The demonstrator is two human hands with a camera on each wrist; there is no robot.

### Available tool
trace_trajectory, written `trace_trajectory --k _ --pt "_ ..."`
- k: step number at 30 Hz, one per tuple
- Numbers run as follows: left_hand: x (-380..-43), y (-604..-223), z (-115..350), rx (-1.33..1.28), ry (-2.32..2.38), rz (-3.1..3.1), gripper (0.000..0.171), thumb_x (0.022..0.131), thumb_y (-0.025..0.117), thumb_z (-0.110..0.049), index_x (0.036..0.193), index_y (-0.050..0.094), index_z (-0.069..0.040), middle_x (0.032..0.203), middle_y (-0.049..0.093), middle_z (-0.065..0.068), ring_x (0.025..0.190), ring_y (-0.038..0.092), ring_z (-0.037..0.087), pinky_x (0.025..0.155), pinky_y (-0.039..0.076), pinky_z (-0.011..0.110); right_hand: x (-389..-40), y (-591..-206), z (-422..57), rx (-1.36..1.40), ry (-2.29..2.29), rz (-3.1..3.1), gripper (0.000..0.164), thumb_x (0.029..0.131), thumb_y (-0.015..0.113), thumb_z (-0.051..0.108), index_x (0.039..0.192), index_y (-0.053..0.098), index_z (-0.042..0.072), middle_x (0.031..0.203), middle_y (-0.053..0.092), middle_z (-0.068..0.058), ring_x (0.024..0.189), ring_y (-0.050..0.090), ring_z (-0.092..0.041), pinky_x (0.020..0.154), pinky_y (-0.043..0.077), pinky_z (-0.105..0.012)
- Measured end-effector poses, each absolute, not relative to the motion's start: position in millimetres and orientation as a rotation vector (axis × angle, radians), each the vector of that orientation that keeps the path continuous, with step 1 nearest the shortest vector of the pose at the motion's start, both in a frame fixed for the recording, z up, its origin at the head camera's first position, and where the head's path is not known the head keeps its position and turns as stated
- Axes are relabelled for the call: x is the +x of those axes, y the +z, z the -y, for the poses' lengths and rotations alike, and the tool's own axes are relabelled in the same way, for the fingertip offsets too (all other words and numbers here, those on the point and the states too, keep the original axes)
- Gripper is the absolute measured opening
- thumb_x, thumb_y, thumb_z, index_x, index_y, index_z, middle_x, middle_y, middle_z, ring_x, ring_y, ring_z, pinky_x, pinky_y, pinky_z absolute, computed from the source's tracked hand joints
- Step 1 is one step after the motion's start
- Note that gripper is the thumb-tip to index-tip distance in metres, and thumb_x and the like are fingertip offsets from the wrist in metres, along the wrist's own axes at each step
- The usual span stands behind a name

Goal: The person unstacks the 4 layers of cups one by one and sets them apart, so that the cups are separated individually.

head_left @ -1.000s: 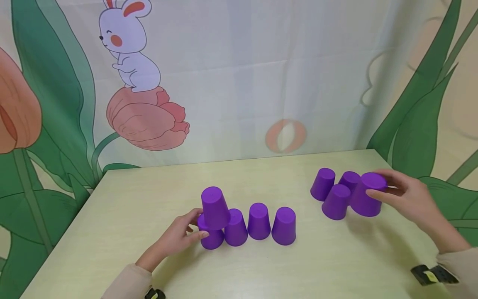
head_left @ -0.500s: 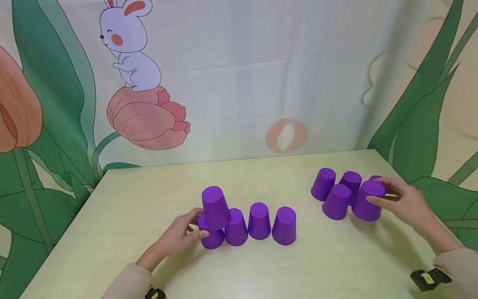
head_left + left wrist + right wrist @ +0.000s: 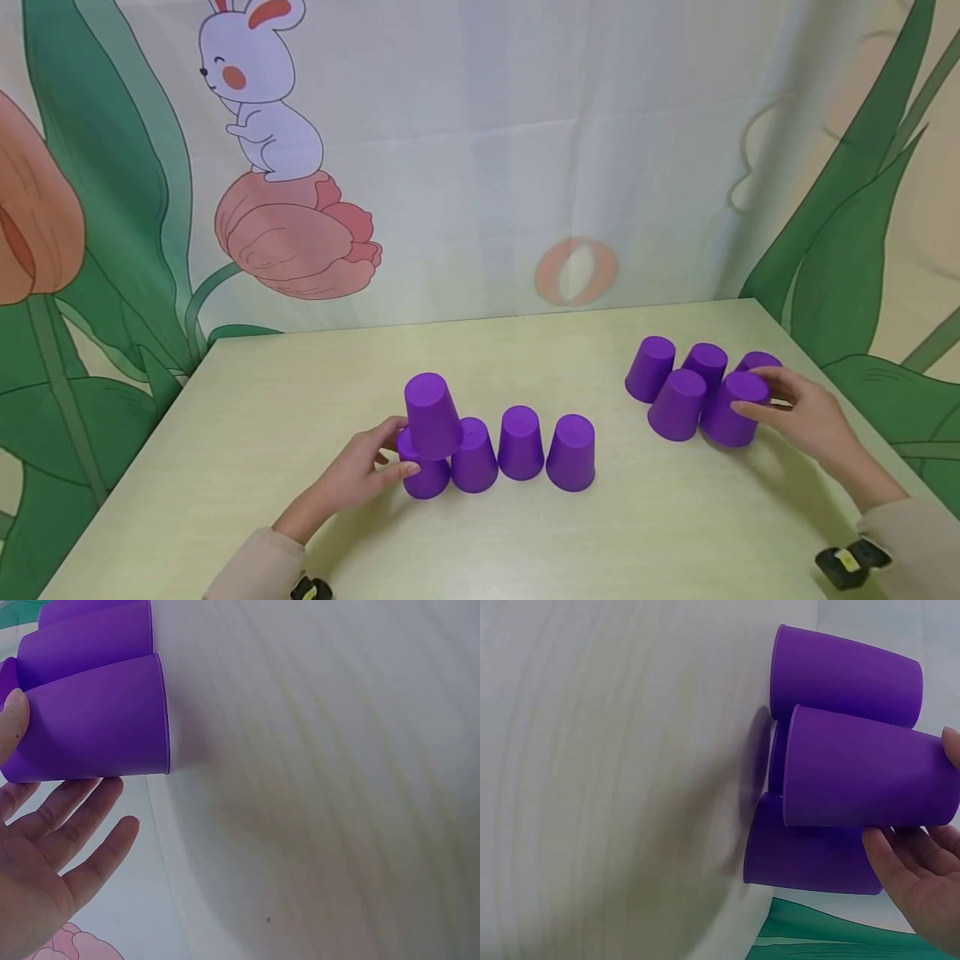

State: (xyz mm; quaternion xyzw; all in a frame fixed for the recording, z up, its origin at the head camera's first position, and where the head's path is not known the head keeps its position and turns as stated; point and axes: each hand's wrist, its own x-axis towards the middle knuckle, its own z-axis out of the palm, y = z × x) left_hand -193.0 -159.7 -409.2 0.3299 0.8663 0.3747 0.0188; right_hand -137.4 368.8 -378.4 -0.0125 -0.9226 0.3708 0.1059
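Upside-down purple plastic cups stand on the table. My left hand [image 3: 360, 471] holds the leftmost cup [image 3: 423, 485] of the near row, thumb on its front and fingers at its far side. Another cup [image 3: 432, 417] sits upside down across that one and its neighbour [image 3: 475, 458]. On the right, my right hand [image 3: 806, 414] pinches a cup [image 3: 731, 412] near its upper end between thumb and fingers. In the right wrist view this held cup [image 3: 870, 769] has its rim a little off the tabletop, with a shadow beside it. It overlaps the cups behind it.
Two more cups, one [image 3: 521, 446] and another [image 3: 571, 454], continue the near row. Around the right hand's cup stand a front cup [image 3: 677, 407], a back-left cup [image 3: 650, 371], a middle cup [image 3: 705, 360] and a back-right cup [image 3: 759, 361]. A printed curtain [image 3: 465, 167] hangs behind the table [image 3: 300, 392].
My right hand has brought its cup toward the front and slightly left, uncovering the back-right cup behind it. The left hand and the near row have stayed where they were.
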Motion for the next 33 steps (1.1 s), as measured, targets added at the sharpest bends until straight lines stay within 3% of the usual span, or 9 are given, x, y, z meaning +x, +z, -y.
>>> trace_trajectory --k 6,10,17,21,24,26,27,30,33 --pt "-193 -409 160 1.015 1.154 -2.691 0.047 0.085 0.065 -0.026 0.123 0.048 -0.006 0.100 0.063 0.003 0.086 0.060 0.017 0.065 0.048 0.029 -139 -383 -370 -0.032 1.081 2.721 0.058 0.083 0.067 0.026 0.124 0.045 -0.009 0.118 0.050 -0.031 0.089 0.047 0.003 0.065 0.041 -0.009" --pt "-193 -409 160 1.004 1.155 -2.683 0.046 0.085 0.064 -0.027 0.123 0.047 -0.007 0.100 0.063 0.002 0.087 0.059 0.018 0.066 0.048 0.030 -141 -387 -370 -0.015 1.090 2.719 0.057 0.083 0.068 0.023 0.124 0.045 -0.010 0.117 0.051 -0.032 0.084 0.038 0.017 0.065 0.041 -0.009" --pt "-193 -408 160 1.010 1.157 -2.674 0.046 0.086 0.064 -0.026 0.123 0.047 -0.006 0.101 0.064 0.004 0.087 0.060 0.019 0.066 0.048 0.030 -142 -390 -370 -0.013 1.074 2.743 0.057 0.083 0.067 0.023 0.123 0.045 -0.011 0.115 0.052 -0.033 0.083 0.039 0.017 0.065 0.041 -0.010" --pt "-193 -408 160 1.014 1.160 -2.672 0.046 0.085 0.064 -0.025 0.124 0.047 -0.006 0.101 0.064 0.004 0.086 0.060 0.019 0.066 0.048 0.030 -139 -388 -369 -0.017 1.077 2.745 0.060 0.084 0.066 0.024 0.126 0.042 -0.011 0.119 0.049 -0.033 0.092 0.056 -0.011 0.066 0.040 -0.008" --pt "-193 -408 160 1.011 1.157 -2.676 0.046 0.085 0.065 -0.025 0.124 0.047 -0.006 0.101 0.064 0.003 0.086 0.060 0.018 0.066 0.048 0.030 -136 -384 -368 -0.022 1.088 2.735 0.063 0.085 0.066 0.025 0.130 0.039 -0.010 0.122 0.046 -0.033 0.103 0.052 -0.039 0.067 0.039 -0.006" --pt "-193 -409 160 1.011 1.154 -2.677 0.046 0.085 0.065 -0.025 0.124 0.047 -0.006 0.101 0.063 0.003 0.087 0.059 0.018 0.066 0.048 0.029 -134 -380 -366 -0.023 1.089 2.720 0.064 0.085 0.065 0.026 0.131 0.038 -0.009 0.123 0.045 -0.033 0.105 0.048 -0.045 0.067 0.038 -0.004" --pt "-193 -409 160 1.009 1.154 -2.678 0.046 0.085 0.065 -0.025 0.124 0.047 -0.007 0.101 0.063 0.003 0.087 0.059 0.018 0.066 0.048 0.030 -134 -378 -366 -0.023 1.099 2.708 0.064 0.085 0.065 0.026 0.131 0.038 -0.009 0.123 0.045 -0.033 0.106 0.048 -0.044 0.068 0.039 -0.004" --pt "-193 -409 160 1.008 1.155 -2.676 0.046 0.085 0.065 -0.025 0.124 0.047 -0.007 0.101 0.064 0.003 0.087 0.060 0.017 0.066 0.048 0.030 -133 -370 -363 -0.030 1.083 2.671 0.062 0.085 0.065 0.027 0.131 0.041 -0.006 0.122 0.048 -0.030 0.104 0.054 -0.023 0.070 0.038 -0.003" --pt "-193 -408 160 1.008 1.159 -2.675 0.046 0.085 0.065 -0.025 0.124 0.047 -0.007 0.101 0.064 0.003 0.087 0.060 0.018 0.066 0.048 0.031 -132 -362 -358 -0.053 1.077 2.648 0.063 0.085 0.065 0.030 0.133 0.040 -0.002 0.124 0.048 -0.028 0.104 0.053 -0.020 0.071 0.037 -0.001"
